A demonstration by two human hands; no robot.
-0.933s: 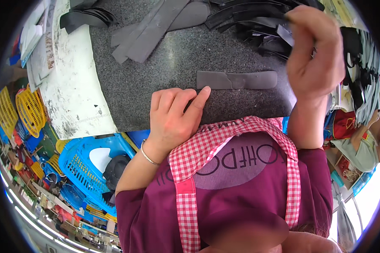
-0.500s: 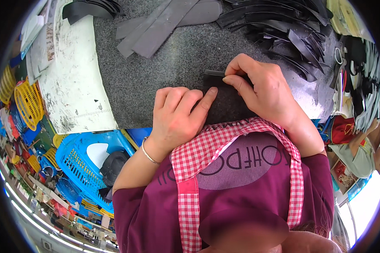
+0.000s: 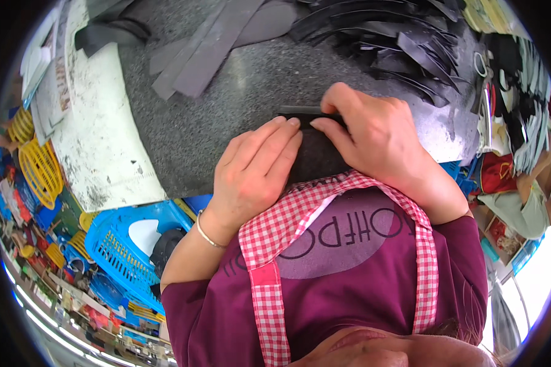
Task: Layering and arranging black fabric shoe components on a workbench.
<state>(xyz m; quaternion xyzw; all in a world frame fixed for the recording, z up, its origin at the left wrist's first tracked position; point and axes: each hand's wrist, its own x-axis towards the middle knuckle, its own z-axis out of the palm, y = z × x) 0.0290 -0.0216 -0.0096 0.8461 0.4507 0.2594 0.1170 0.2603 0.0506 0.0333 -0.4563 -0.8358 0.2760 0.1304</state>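
Note:
A dark, flexible piece with a raised edge (image 3: pixel 301 111) lies on the grey speckled work surface (image 3: pixel 239 116) close to my body. My left hand (image 3: pixel 255 164) rests on its near left part, fingers stretched out side by side and fingertips just below the raised edge. My right hand (image 3: pixel 373 125) grips the right end of that edge, index finger bent over the far side and thumb on the near side. The piece's right end is hidden under my right fingers. What material it is, I cannot tell.
Long grey strips (image 3: pixel 211 52) lie crossed at the back. A heap of curved black pieces (image 3: pixel 398 46) sits at the far right, more dark pieces (image 3: pixel 107 35) at the far left. A stained white sheet (image 3: pixel 101 134) covers the left side. A blue basket (image 3: pixel 119 251) stands below the table edge.
My left hand has slid slightly left and up, its fingers now straighter and together. The right thumb and index finger have shifted left along the raised edge. The whole view has shifted a little.

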